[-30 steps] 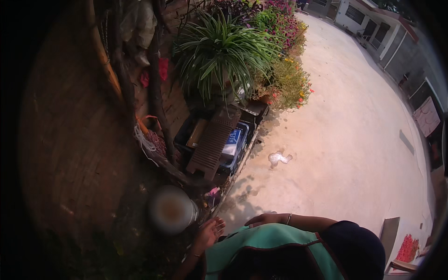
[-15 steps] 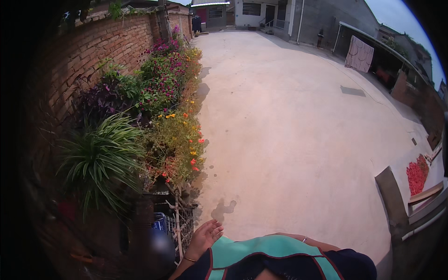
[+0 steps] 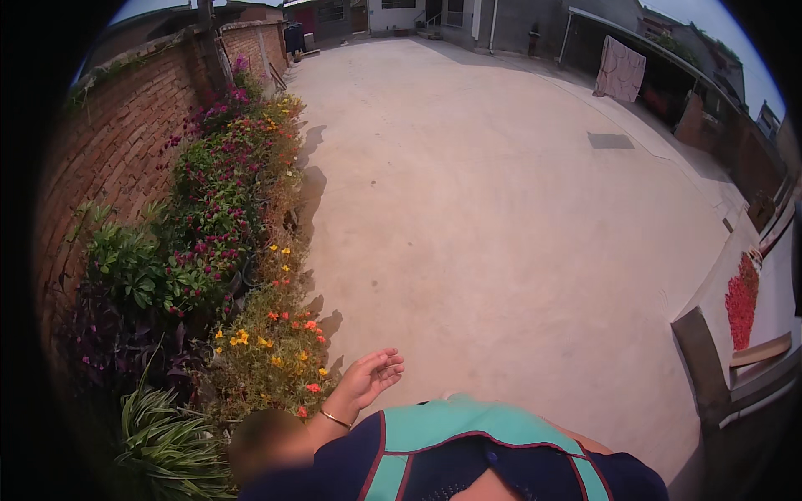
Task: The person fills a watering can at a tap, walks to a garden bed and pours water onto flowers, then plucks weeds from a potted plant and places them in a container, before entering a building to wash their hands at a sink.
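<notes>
My left hand (image 3: 372, 380) is raised in front of my left side, a gold bangle at its wrist. Its fingers are stretched out, slightly curved, and hold nothing. Nearest to it are the orange and yellow flowers (image 3: 276, 359) at the edge of the bed, apart from the hand. A mint-green apron (image 3: 476, 430) with dark red trim covers my front over dark clothing. Of my right arm, only a sliver of skin shows beside the apron; the right hand is hidden.
A pale concrete yard (image 3: 493, 234) stretches ahead. Along the left, purple-flowered plants (image 3: 209, 209) and a spiky green plant (image 3: 171, 438) line a brick wall (image 3: 125, 125). To the right are a low ledge (image 3: 702, 359), red drying produce (image 3: 740, 305) and a hanging cloth (image 3: 621, 71).
The flower bed has slid down and left in view, with the spiky plant now lower. My left hand sits slightly higher, with more of the forearm showing. My right forearm has mostly gone from sight.
</notes>
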The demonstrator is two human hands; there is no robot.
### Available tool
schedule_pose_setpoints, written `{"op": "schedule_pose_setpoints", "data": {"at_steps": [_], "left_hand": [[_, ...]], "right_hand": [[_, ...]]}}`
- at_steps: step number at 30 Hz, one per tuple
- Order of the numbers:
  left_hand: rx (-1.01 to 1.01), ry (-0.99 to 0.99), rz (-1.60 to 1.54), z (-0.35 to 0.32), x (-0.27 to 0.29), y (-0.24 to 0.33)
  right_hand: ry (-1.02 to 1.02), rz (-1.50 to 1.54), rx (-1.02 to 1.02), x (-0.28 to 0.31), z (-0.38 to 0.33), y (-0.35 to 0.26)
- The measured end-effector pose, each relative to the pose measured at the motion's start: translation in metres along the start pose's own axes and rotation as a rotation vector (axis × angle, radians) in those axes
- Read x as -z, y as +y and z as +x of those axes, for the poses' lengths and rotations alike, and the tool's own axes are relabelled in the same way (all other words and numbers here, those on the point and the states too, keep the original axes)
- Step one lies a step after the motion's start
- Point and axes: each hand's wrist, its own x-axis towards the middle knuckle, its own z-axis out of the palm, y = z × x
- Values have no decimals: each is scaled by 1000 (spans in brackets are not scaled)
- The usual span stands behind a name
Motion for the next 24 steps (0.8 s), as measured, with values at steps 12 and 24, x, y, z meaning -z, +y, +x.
{"op": "schedule_pose_setpoints", "data": {"at_steps": [12,24], "left_hand": [[-224,95,-103,340,-6,258],[-402,212,-280,726,42,556]], "right_hand": [[-289,-130,136,303,372,-136],[-286,-131,101,592,741,-296]]}}
